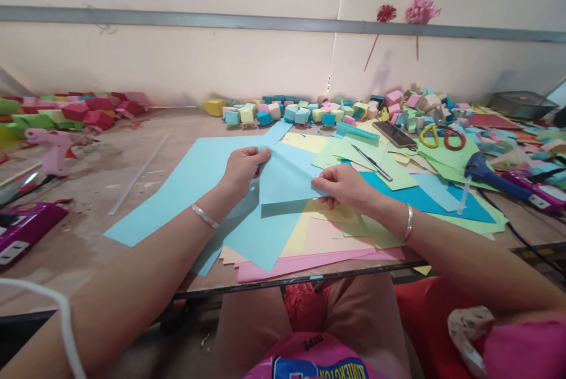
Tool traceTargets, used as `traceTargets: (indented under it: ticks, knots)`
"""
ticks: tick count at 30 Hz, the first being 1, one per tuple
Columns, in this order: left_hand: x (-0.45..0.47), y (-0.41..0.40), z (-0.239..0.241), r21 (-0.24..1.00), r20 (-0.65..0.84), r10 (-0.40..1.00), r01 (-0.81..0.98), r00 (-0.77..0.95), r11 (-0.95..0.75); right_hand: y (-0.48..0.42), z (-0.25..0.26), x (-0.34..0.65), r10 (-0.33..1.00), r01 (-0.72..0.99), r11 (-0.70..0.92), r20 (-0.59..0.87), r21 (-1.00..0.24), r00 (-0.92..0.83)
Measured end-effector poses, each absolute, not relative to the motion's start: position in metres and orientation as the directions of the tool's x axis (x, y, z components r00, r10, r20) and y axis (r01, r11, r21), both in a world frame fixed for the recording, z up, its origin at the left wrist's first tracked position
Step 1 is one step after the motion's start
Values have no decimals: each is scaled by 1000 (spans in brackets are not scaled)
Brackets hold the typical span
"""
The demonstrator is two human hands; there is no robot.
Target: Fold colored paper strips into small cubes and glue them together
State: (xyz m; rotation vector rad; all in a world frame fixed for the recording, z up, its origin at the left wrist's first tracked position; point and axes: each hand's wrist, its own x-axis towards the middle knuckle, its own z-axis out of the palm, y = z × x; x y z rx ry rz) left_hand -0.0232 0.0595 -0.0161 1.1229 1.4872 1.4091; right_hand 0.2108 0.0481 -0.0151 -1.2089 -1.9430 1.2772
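The left hand (242, 171) pinched the top left corner of a light blue paper (287, 178), and the right hand (342, 185) pinched its right side. The paper was up over the middle of the table (95, 190), above a big blue sheet (190, 172). A thin knife (372, 162) lay on green paper (404, 174) to the right — near a black phone (394, 134) and scissors (442, 137). Little colored blocks (301, 115) sat in the back. A pink glue gun (52, 152) was on the left side.
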Motion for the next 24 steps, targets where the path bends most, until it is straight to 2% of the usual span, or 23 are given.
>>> traceTargets:
  ticks: [9,24]
  knots:
    - [-25,60,-18,997,63,953,55,-298,-49,49,-8,215,914,550,311,85,-775,-397]
    - [-39,71,-22,994,-22,907,-104,-421,-24,69,-9,233,938,524,215,24,-824,-347]
